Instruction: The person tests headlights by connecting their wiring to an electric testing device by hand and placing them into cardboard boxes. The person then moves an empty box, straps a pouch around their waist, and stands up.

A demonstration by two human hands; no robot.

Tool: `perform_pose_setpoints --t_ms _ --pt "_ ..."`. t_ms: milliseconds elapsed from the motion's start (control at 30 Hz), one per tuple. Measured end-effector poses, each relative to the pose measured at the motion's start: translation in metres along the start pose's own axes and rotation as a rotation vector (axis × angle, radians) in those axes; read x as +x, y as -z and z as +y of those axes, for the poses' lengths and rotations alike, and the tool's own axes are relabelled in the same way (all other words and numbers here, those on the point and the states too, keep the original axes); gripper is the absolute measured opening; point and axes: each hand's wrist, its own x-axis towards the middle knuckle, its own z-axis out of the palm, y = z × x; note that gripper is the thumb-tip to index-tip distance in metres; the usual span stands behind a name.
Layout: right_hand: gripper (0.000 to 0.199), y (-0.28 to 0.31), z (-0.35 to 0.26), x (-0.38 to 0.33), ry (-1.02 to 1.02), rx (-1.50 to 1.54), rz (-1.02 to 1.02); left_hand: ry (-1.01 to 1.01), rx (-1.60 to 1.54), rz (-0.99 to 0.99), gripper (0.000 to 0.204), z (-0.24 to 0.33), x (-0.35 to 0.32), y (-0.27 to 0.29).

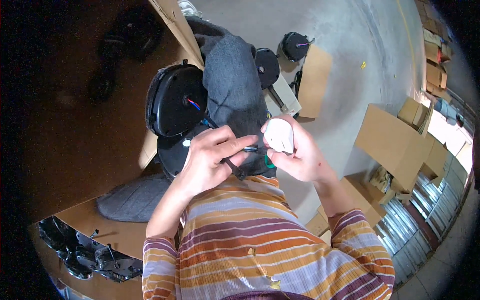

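My left hand is closed around a black cable with a dark connector end between the fingers. In my right hand is a white rounded handheld piece, with a small green part showing below it. The two hands are close together above my lap, and the cable's tip lies near the white piece. Beside my left hand stands a black rounded housing with red and blue wires coming out of its middle. Another black housing is partly hidden under it and my hand.
A large open cardboard box at the left holds dark parts. More black round housings and a flat cardboard sheet lie on the floor ahead. Cardboard boxes are piled at the right. My grey-trousered leg stretches forward.
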Motion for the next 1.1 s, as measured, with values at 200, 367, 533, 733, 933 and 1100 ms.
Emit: perform_pose_setpoints --t_ms 200,367,533,733,933,1100 --pt "0.032 0.002 0.001 0.001 0.012 -0.068 -0.021 -0.025 0.002 -0.003 0.032 -0.001 0.001 0.000" --pt "0.033 0.003 0.004 0.002 0.059 -0.138 -0.038 -0.044 0.028 0.002 0.029 -0.001 0.004 -0.003" --pt "0.032 0.020 0.035 -0.004 0.041 -0.087 0.078 -0.054 0.058 -0.039 0.026 -0.009 0.005 -0.023" --pt "0.039 0.035 0.053 -0.017 -0.037 0.244 0.318 -0.015 0.144 -0.002 0.020 -0.005 0.015 -0.055" --pt "0.033 0.031 0.064 -0.014 0.032 0.229 0.444 0.044 0.118 0.106 0.013 -0.011 0.008 -0.076" --pt "0.027 0.032 0.067 -0.011 0.068 0.142 0.442 0.049 0.136 0.078 0.011 -0.014 0.010 -0.074"
